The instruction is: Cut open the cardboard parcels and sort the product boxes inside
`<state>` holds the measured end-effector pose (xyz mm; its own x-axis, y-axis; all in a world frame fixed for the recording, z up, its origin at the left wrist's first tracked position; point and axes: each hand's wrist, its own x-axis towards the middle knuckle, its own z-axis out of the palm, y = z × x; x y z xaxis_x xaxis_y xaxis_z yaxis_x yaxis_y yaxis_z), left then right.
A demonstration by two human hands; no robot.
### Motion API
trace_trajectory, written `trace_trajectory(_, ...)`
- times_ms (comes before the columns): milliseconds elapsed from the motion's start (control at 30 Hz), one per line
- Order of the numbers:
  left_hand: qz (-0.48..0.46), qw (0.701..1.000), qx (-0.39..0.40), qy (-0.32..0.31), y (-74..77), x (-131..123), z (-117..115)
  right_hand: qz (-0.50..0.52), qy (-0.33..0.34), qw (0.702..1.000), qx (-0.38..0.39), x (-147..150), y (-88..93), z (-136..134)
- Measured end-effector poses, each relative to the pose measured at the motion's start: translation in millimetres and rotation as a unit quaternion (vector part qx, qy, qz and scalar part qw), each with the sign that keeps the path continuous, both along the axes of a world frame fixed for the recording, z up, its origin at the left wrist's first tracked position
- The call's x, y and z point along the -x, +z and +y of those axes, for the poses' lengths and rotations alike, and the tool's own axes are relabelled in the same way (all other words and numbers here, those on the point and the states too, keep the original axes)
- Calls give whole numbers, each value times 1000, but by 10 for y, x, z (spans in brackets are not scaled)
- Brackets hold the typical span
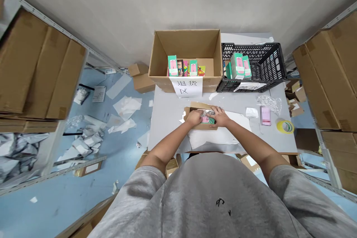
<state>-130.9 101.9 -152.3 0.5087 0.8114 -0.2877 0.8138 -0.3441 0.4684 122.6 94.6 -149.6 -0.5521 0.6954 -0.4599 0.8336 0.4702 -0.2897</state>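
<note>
On the table in front of me, a small opened cardboard box (205, 126) holds a green and pink product box (206, 119). Crumpled clear plastic wrap (207, 112) lies over the product box. My left hand (194, 118) reaches into the left end, its fingers curled on the wrap. From the right end, my right hand (220, 117) grips the wrap between thumb and fingers, close to the product box. Some fingertips are hidden in the carton. White paper sheeting (237, 135) lies under and beside the carton.
Behind stand a large cardboard box (161, 83) and a black plastic crate (267, 80), both containing green and pink boxes. At right lie bubble wrap (270, 103), a pink package (265, 115) and a yellow tape roll (285, 126). Shelves with cartons (36, 67) flank both sides.
</note>
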Motion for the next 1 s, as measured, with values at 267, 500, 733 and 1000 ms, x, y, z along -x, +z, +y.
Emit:
trace_trajectory(267,124,984,-29,-125,7,125,25,-28,6,1000,-10,143,-41,114)
trace_trajectory(500,157,977,-16,-142,-182,166,56,-12,-16,999,-47,196,-88,-32)
trace_trajectory(733,193,975,-19,-111,-392,-22,45,3,-25,997,-77,209,-92,-125)
trace_trajectory(1000,191,974,-11,-121,-361,30,72,-4,-27,997,-71,232,-97,-119)
